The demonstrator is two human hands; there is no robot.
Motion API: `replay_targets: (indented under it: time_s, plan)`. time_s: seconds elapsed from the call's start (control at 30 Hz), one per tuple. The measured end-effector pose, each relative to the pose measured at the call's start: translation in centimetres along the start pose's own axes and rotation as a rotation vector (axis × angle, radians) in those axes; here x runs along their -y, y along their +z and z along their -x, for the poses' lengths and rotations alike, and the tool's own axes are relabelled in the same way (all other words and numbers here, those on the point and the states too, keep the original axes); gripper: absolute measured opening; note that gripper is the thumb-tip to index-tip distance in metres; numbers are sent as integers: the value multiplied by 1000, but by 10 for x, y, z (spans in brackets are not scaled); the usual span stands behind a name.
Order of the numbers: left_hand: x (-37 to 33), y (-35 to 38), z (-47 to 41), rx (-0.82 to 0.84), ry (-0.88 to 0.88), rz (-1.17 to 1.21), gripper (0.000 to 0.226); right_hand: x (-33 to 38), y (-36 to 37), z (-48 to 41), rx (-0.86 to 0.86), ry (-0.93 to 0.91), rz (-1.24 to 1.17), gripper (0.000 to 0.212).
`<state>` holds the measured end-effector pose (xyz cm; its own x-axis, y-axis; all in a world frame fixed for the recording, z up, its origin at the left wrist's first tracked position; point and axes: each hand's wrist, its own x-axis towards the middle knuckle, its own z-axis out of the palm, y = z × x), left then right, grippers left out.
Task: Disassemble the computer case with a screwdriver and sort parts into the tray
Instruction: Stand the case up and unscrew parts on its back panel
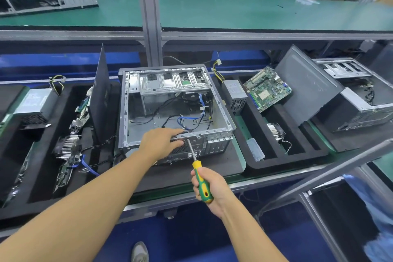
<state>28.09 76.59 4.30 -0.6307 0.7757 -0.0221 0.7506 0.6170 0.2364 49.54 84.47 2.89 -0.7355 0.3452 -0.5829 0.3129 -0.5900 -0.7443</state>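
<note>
Now | left hand (160, 142) grips computer case (123, 108) near rim, bracing | right hand (214, 185) wrapped round screwdriver (196, 166) handle, tip on case's rear face | advise: shaft square, push firmly while turning

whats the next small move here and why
Probably turn the screwdriver to unscrew: its tip is against the near panel of the case, the right hand grips the handle, and the left hand holds the rim beside it.

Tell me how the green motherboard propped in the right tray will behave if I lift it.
The motherboard is a thin flat board, so probably stiff and light. Its exposed connectors and chips look fragile. It leans tilted, so a nudge could slide it.
</note>
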Motion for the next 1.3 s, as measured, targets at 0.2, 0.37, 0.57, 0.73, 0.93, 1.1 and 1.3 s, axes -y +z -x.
replay_targets:
  time_s: [0.2,0.37,0.57,0.73,0.93,1.1,1.3]
  plan:
    - [-2,-1,-2,-4,-28,4,47,3,19,8,-341,-214,545,19]
    - [2,-1,-1,-24,8,17,47,23,20,14,-154,116,134,28]
    - [1,-1,3,-41,15,-26,48,13,10,12,2,141,68,33]
    - [-3,0,6,-6,9,-11,46,2,11,3,-114,-23,275,18]
    - [-18,7,45,-434,274,134,23,-4,18,-2,-183,-38,279,33]
    - [-47,4,51,393,-229,687,66,-1,23,-3,-204,-32,326,31]
    - [-49,17,50,556,-388,1130,37,7,19,4,-200,12,181,22]
